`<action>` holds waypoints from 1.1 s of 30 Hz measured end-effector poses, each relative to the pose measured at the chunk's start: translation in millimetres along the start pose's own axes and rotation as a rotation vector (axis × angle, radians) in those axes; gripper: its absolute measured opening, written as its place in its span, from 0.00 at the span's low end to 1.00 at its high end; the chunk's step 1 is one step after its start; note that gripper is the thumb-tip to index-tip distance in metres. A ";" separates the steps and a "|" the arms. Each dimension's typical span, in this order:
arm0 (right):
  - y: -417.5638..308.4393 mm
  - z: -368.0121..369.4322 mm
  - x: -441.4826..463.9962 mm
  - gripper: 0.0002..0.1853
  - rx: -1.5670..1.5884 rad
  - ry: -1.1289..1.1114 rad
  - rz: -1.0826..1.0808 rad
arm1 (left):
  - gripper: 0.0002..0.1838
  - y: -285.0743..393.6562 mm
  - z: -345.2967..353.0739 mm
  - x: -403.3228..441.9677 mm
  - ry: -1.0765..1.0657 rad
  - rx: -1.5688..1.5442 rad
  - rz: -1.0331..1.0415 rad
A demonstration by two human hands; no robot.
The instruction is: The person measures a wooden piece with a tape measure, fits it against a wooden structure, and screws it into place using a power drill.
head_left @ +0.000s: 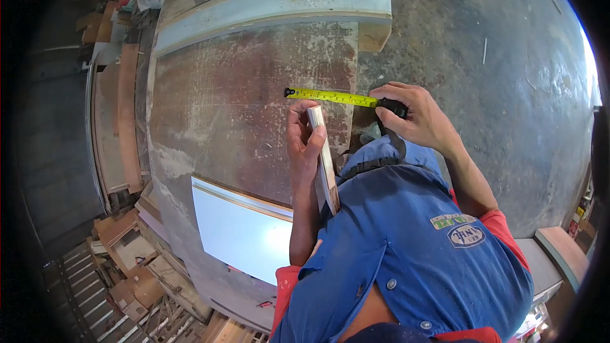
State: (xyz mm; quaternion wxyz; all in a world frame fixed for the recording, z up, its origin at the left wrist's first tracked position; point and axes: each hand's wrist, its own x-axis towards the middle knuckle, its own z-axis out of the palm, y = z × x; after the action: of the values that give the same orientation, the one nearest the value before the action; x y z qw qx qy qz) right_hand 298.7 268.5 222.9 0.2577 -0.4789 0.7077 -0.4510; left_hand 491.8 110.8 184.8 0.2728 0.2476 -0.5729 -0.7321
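My left hand [305, 133] is closed around a narrow wooden strip [325, 164], its upper end showing past my fingers and its lower end close to my blue shirt. In my right hand [416, 114] is a tape measure [393, 108] with a black case. Its yellow blade [333, 96] reaches out to the left, and the black hook end [289, 93] lies beyond my left fingertips. The blade passes just above the strip's upper end; whether they touch I cannot tell. Below both hands is the worn brown tabletop [241, 108].
A long pale-blue board [279, 1] lies across the table's far end. A glossy white panel [238, 228] rests near my left forearm. Wood offcuts [130, 279] are piled on the left, beside a long brown plank [129, 117]. Concrete floor [495, 108] extends to the right.
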 end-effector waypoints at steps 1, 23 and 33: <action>-0.7 0.3 0.5 0.19 0.001 -0.005 -0.007 | 0.25 1.5 -0.5 -0.4 -0.018 -0.019 0.031; -34.3 24.8 3.3 0.19 -0.101 -0.159 -0.021 | 0.34 -18.2 -13.7 -22.2 0.087 -0.036 -0.028; -18.4 34.5 -9.0 0.18 -0.031 -0.237 0.106 | 0.55 -8.4 -39.8 -61.4 -0.134 -0.111 -0.080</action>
State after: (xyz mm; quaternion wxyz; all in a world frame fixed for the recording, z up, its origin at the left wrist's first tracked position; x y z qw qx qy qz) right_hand 338.1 260.8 222.7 0.3554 -0.4946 0.7035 -0.3662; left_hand 562.4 126.3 170.9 0.2176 0.2054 -0.5379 -0.7881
